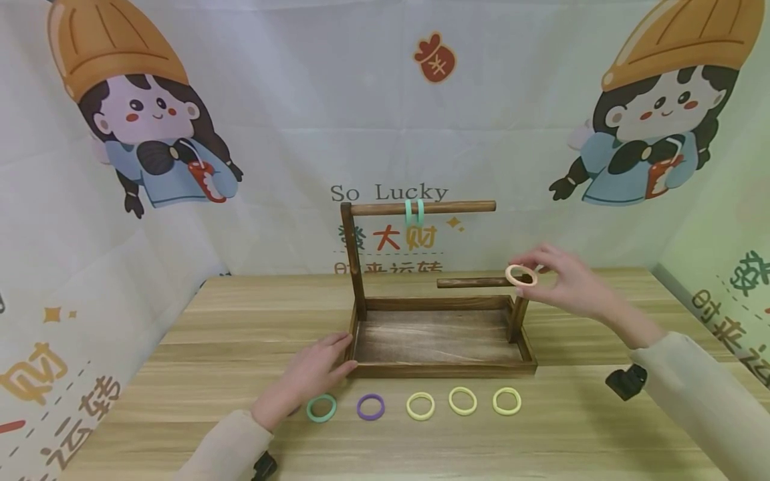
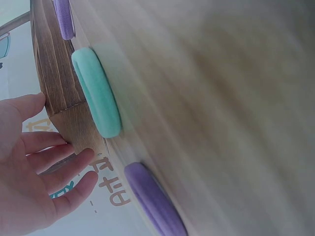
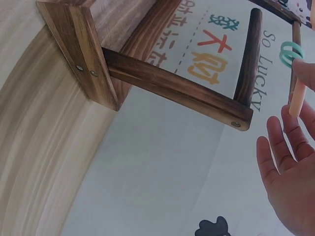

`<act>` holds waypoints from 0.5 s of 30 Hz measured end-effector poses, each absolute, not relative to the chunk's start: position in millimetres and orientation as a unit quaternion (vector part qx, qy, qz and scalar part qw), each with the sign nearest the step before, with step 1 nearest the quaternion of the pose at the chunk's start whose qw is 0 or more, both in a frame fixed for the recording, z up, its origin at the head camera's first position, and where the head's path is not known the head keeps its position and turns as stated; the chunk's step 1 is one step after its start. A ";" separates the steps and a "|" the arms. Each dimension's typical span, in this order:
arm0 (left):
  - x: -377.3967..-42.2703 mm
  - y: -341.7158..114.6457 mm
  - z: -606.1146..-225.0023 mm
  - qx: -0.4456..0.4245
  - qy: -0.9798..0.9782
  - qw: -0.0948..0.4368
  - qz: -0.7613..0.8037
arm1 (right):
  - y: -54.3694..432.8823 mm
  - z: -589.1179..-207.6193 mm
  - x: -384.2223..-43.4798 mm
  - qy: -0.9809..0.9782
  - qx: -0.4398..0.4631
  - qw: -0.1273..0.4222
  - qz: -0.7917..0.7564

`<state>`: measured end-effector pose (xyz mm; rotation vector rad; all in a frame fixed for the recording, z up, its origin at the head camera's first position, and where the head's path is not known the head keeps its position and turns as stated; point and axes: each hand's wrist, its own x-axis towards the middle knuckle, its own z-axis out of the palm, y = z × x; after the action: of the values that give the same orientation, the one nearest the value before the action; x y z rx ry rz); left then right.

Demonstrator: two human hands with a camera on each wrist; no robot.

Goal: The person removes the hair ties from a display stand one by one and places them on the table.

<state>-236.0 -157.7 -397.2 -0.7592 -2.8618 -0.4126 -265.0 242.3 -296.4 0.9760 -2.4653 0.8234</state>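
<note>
My right hand (image 1: 568, 284) pinches a peach hair tie (image 3: 298, 98) between thumb and fingers, in front of the right end of the lower bar (image 1: 466, 283) in the head view. That bar belongs to a dark wooden rack (image 1: 439, 369) with a tray base. Two mint hair ties (image 1: 420, 212) hang around its upper bar (image 1: 460, 206). My left hand (image 1: 309, 371) touches the tray's left front corner, fingers loosely extended, as the left wrist view (image 2: 34, 167) also shows. Below it lies a mint hair tie (image 2: 96, 93); a purple one (image 2: 155, 199) is mostly hidden under the wrist in the head view.
In front of the tray, another purple hair tie (image 1: 359, 407) and three yellow hair ties (image 1: 409, 406) lie in a row on the wooden table (image 1: 259, 307). A printed cloth (image 1: 289, 133) rises behind and at both sides of the table.
</note>
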 end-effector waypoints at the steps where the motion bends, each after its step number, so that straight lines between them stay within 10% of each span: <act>1: -236.1 -157.6 -397.1 -0.253 -0.955 0.076 -0.137 | 242.4 -297.5 -264.0 -0.873 0.347 0.184 0.289; 15: -236.2 -157.2 -395.7 -0.252 -0.956 0.073 -0.134 | 237.7 -315.3 -246.1 -0.859 0.390 0.209 0.258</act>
<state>-236.2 -157.2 -395.7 -0.7570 -2.8693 -0.4024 -246.1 237.7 -315.3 1.0851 -2.3900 0.7181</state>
